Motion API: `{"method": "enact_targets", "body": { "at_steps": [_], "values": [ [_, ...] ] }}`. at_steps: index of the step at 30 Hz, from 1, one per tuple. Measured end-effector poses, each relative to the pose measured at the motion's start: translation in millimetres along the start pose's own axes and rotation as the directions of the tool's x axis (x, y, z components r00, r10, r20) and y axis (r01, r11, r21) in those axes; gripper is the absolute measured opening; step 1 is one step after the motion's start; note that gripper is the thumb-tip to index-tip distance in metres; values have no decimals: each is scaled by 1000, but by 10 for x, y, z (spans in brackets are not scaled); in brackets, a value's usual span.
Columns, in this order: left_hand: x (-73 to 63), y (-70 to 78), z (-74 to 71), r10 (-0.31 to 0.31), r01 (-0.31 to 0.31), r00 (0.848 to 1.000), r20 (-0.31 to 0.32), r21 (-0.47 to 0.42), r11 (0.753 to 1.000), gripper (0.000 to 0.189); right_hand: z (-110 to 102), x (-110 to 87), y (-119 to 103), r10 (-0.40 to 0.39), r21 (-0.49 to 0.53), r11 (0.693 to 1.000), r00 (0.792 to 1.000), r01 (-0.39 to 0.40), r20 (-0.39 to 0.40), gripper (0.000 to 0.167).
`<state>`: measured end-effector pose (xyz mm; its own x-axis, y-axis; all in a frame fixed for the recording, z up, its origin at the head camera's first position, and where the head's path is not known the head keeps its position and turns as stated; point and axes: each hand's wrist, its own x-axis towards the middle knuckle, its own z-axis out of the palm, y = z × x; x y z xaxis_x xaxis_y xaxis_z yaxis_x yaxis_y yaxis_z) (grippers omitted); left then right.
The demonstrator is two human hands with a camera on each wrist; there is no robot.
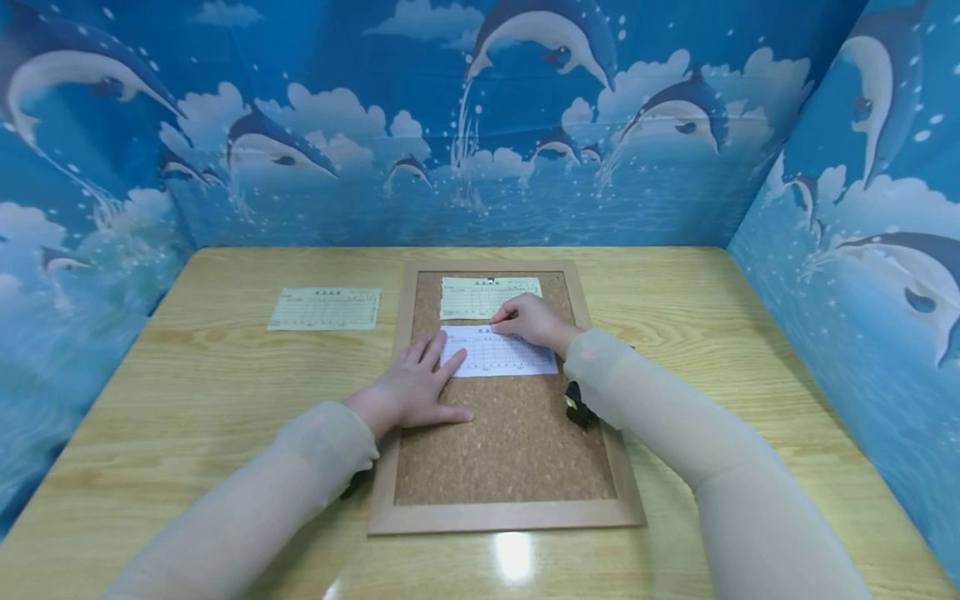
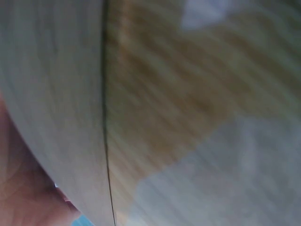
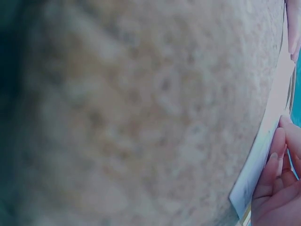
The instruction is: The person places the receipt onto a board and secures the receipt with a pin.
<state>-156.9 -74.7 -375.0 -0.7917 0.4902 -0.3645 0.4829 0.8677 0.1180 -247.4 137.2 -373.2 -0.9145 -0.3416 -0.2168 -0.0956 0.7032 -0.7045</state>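
A white printed form (image 1: pixel 502 358) lies on a framed corkboard (image 1: pixel 502 450), just below a pale green form (image 1: pixel 480 302) with a small pin at its top edge. My left hand (image 1: pixel 416 383) lies with spread, straight fingers across the board's left frame, fingertips touching the white form's left end. At that form's top edge my right hand (image 1: pixel 528 321) pinches with thumb and fingertips what looks like a small pin, mostly hidden by the fingers. The right wrist view shows the right fingers (image 3: pixel 277 174) bent against the paper.
Left of the board, another pale green form (image 1: pixel 325 308) lies on the wooden table (image 1: pixel 247 383). The board's raised wooden frame (image 1: pixel 506 518) runs around the cork. A dolphin-printed blue backdrop (image 1: pixel 360 208) stands behind the table and at both sides.
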Motion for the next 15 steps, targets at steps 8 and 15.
{"method": "enact_targets", "body": {
  "at_steps": [8,15],
  "values": [
    [-9,-17,7,5,-5,1000,-2,0,1000,99,-3,29,35,2,8,1000,1000,-2,8,15],
    [-9,-25,21,-3,3,1000,1,-9,1000,100,-53,28,10,58,124,990,998,-61,23,24]
  ]
}}
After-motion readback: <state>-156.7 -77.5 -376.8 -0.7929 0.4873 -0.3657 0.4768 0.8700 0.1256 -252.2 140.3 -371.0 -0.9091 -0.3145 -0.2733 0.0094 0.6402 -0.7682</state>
